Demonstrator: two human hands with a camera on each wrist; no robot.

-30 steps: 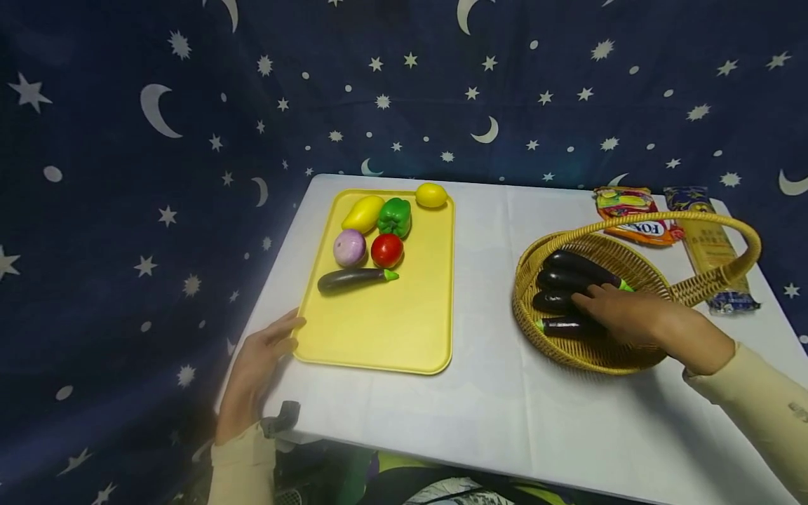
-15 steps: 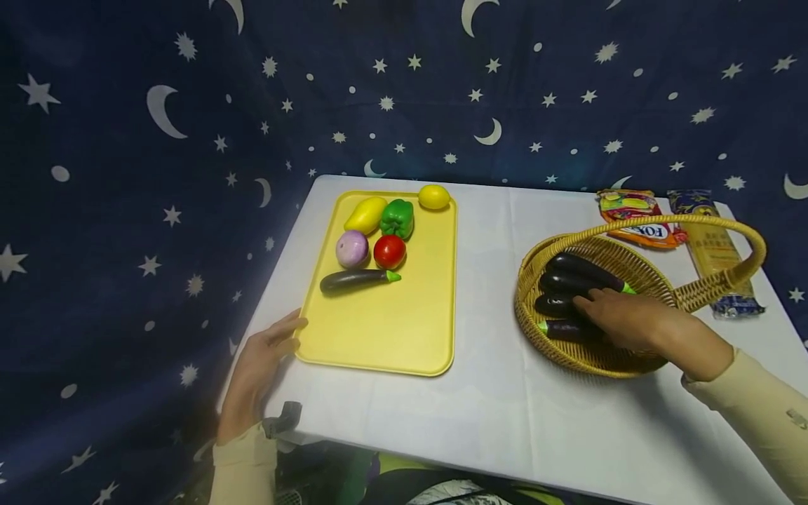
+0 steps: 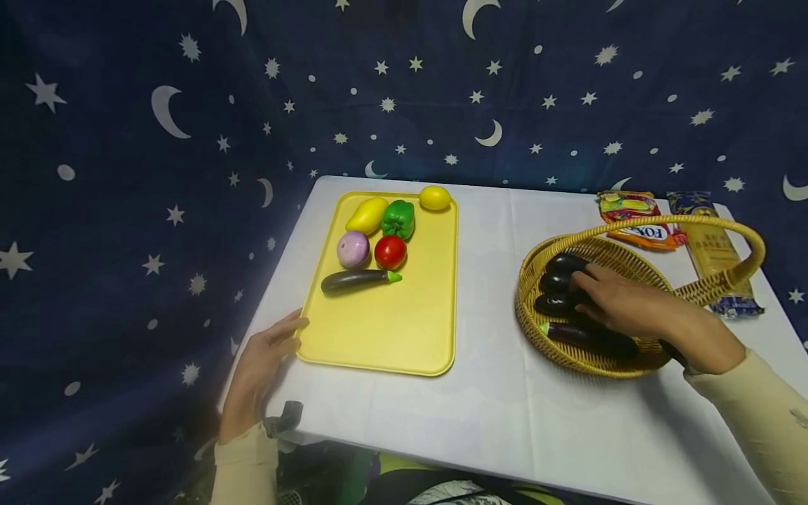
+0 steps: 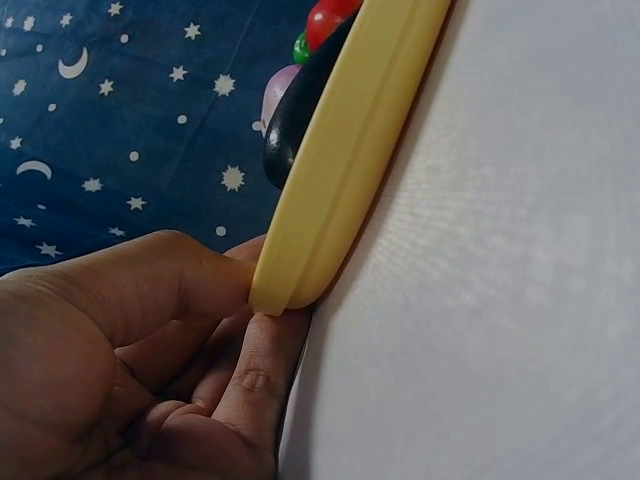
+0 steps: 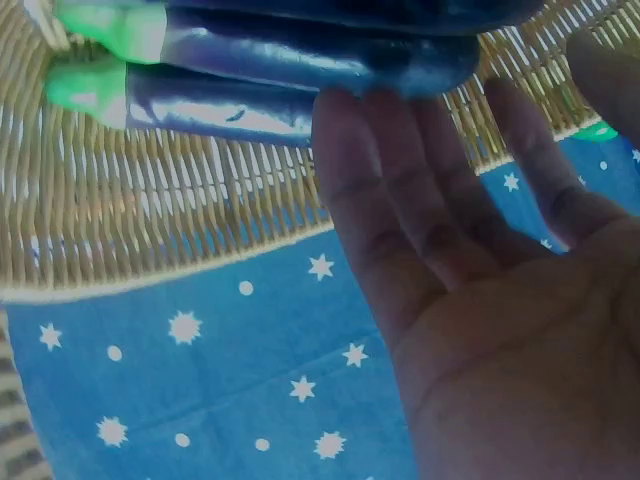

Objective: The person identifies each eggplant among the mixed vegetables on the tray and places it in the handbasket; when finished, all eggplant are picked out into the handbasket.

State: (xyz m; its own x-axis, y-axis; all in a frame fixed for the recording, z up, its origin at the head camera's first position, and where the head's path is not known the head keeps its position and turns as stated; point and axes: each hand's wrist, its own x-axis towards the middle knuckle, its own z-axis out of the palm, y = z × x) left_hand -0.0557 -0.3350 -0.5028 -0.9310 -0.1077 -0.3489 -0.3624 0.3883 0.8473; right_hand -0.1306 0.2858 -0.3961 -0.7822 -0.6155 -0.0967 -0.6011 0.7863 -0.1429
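My left hand pinches the near left part of the yellow tray's rim. In the left wrist view the thumb lies over the rim and a finger under it. Several black eggplants with green stems lie side by side in a wicker basket on the right. Reaching into that basket, my right hand hides part of them. The right wrist view shows its fingers extended, tips at the side of an eggplant, not wrapped round it. One more eggplant lies across the tray.
On the tray's far half sit a mango, a green bell pepper, a lemon, a purple onion and a tomato. The basket's tall handle arches over its right side. Two snack packets lie behind it.
My right hand has shifted toward the far side within the basket, uncovering more of the nearest eggplant. My left hand stays at the tray.
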